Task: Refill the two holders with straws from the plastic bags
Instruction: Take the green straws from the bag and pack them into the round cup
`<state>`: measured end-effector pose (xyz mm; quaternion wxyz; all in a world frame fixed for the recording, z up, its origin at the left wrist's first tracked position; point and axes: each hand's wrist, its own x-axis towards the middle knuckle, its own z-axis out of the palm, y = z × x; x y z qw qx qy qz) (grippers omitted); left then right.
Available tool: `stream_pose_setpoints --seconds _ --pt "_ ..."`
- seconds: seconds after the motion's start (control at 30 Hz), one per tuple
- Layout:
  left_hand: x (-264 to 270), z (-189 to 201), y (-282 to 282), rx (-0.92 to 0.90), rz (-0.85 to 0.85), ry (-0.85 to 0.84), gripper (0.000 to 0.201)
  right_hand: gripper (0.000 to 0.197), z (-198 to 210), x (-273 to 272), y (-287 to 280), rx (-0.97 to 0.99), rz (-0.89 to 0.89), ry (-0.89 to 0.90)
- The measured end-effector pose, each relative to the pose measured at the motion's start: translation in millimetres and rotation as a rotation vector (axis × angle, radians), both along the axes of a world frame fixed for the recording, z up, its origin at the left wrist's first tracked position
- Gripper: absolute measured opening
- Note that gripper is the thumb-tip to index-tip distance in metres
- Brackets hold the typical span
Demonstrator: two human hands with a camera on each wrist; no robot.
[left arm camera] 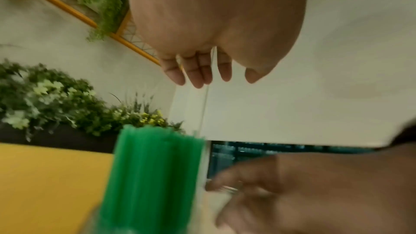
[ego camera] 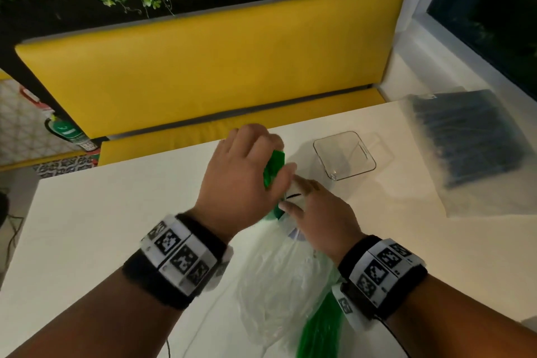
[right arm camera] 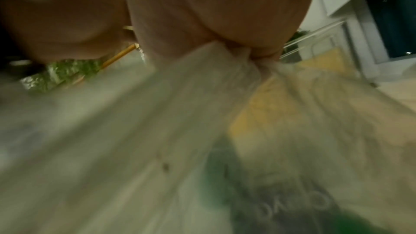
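Resting along the near edge of the white tabletop (ego camera: 87, 227): the clear crinkled plastic bag of green straws (ego camera: 279, 285), mouth pointing toward the far edge. Lying flat at the far right corner: a second clear plastic bag of dark blue straws (ego camera: 467, 142), untouched. Standing just inside the far edge, beside the hands: one clear square plastic holder (ego camera: 344, 155), holding no straws. Not visible in any view: the second holder.

Wrapping around the top of a thick bundle of green plastic straws (ego camera: 274, 167): the left hand (ego camera: 241, 180), curled, drawing the bundle out of the bag mouth. Pinching the bunched bag neck (right arm camera: 247, 63): the right hand (ego camera: 316, 218), gripping the film just behind the bundle. Blurring in both wrist views, suggesting motion; fingertip placement of the left hand not readable there.

Recommended for the step in hand, judged from this layout:
- Keeping the right-hand pinch firm on the film only, never on straws, preventing the bag from following the bundle.
- Pulling along the straw axis, avoiding bending.
- Maintaining an even squeeze, stopping loose straws from sliding out.
- Turning the bundle upright before lowering into the square holder.
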<state>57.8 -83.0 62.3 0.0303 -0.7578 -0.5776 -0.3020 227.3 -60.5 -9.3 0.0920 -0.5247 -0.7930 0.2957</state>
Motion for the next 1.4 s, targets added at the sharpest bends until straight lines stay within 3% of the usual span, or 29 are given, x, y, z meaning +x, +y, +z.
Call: stream_pose_setpoints --seconds 0.07,0.13,0.17,0.23,0.3,0.37,0.4,0.5,0.57,0.63,0.67,0.77,0.87,0.93,0.97,1.03,1.07,1.1,1.17,1.2,1.23,1.3,1.33,1.37,1.4 --pt "17 -13 -38 -0.13 -0.104 -0.096 0.017 0.053 6 12 -4 0.01 0.067 0.028" --pt "31 -43 -70 -0.562 -0.082 -0.093 0.02 0.054 12 30 -11 0.061 0.118 0.098" --pt "35 -62 -81 -0.754 -0.049 -0.089 0.022 0.049 12 42 -16 0.112 0.096 0.134" --pt "37 -99 -93 -0.96 0.046 -0.134 0.026 0.029 1 69 -29 0.183 -0.077 0.162" --pt "41 -125 -95 -1.076 0.071 -0.15 0.028 0.018 -25 100 -39 -0.043 -0.365 0.032" --pt "47 -148 -91 -1.17 0.086 -0.195 0.024 0.041 -54 121 -50 -0.465 -0.495 -0.157" --pt "51 -158 -88 -1.212 0.091 -0.234 0.022 0.049 -67 125 -54 -0.632 -0.51 -0.168" --pt "59 -172 -74 -1.295 0.091 -0.364 0.02 0.036 -90 120 -55 -0.837 -0.519 0.003" --pt "63 -176 -68 -1.313 0.077 -0.427 0.02 0.027 -96 116 -49 -0.843 -0.545 0.075" --pt "71 -179 -61 -1.282 0.166 -0.583 0.021 0.018 -94 116 -44 -0.82 -0.55 0.09" --pt "76 -183 -59 -1.286 0.216 -0.69 0.025 0.018 -92 117 -42 -0.809 -0.554 0.109" --pt "82 -186 -61 -1.246 0.17 -0.778 0.034 0.021 -88 118 -41 -0.788 -0.558 0.154" --pt "87 -185 -67 -1.311 0.158 -0.902 0.033 0.028 -87 119 -41 -0.802 -0.56 0.146" --pt "87 -180 -68 -1.336 0.207 -0.976 0.031 0.021 -83 119 -41 -0.817 -0.537 0.167" --pt "86 -176 -69 -1.33 0.188 -0.994 0.03 0.017 -82 119 -40 -0.815 -0.555 0.193" --pt "86 -171 -69 -1.268 0.202 -0.854 0.03 0.01 -81 121 -39 -0.783 -0.6 0.2" --pt "83 -168 -68 -1.307 0.216 -0.743 0.025 0.01 -82 123 -38 -0.757 -0.614 0.19" --pt "87 -168 -68 -1.432 0.216 -0.792 0.029 0.014 -84 124 -38 -0.738 -0.617 0.177" --pt "91 -168 -67 -1.261 0.213 -0.382 0.031 0.024 -86 125 -37 -0.733 -0.629 0.177" --pt "94 -166 -71 -1.226 0.199 -0.328 0.027 0.025 -88 125 -36 -0.743 -0.636 0.189" --pt "98 -162 -73 -1.208 0.233 -0.352 0.024 0.025 -88 125 -36 -0.758 -0.637 0.199" --pt "107 -158 -65 -1.324 0.285 -0.769 0.022 0.02 -89 125 -35 -0.795 -0.633 0.225" --pt "106 -160 -65 -1.335 0.279 -0.879 0.021 0.016 -89 124 -35 -0.814 -0.631 0.243" --pt "104 -174 -65 -1.338 0.298 -0.915 0.02 0.014 -90 124 -35 -0.837 -0.633 0.257" --pt "101 -188 -64 -1.323 0.265 -0.816 0.01 0.012 -90 125 -35 -0.855 -0.639 0.269"
